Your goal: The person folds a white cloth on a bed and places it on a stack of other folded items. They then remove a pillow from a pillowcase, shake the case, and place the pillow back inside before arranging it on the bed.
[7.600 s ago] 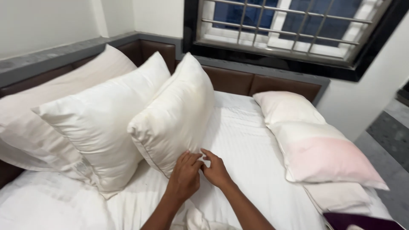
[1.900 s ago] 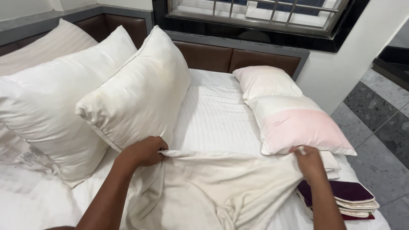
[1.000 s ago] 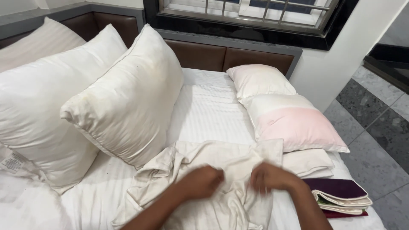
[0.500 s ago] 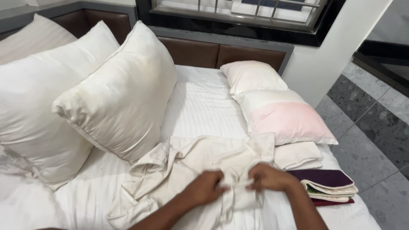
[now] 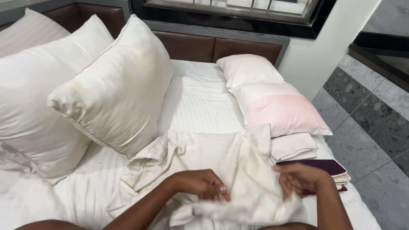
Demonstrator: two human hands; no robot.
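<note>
Far left: a large white pillow (image 5: pixel 30 98) propped upright against the brown padded headboard (image 5: pixel 200 47), a second flatter pillow partly hidden behind it.

Left of centre: a cream pillow (image 5: pixel 119 89), standing tilted, leaning on the large white one, its lower corner just above the crumpled cloth.

Beneath all: a bed with a white striped sheet (image 5: pixel 200 102), bare in the middle strip between the pillow groups.

Centre foreground: a cream pillowcase (image 5: pixel 200 155), loose and wrinkled, lying on the sheet near the foot of the bed and gathered toward the two hands.

Left hand (image 5: pixel 200 185): fingers curled closed on a bunched fold of the pillowcase, forearm lying across the cloth.

Right hand (image 5: pixel 302 179): fingers bent around the pillowcase's right edge, pinching it; the stretch of cloth between the hands is blurred.

Right of centre: a small pale pink pillow (image 5: pixel 249 70) against the headboard, and in front of it a white pillow with a pink band (image 5: pixel 281 110), overlapping it.

Just below these: a folded white cloth (image 5: pixel 294 147), flat on the sheet.

Right foreground: a stack of folded linens, dark purple on top (image 5: pixel 328 167), at the bed's edge, touching the right hand.

Far right: grey speckled floor tiles (image 5: pixel 366 127).
</note>
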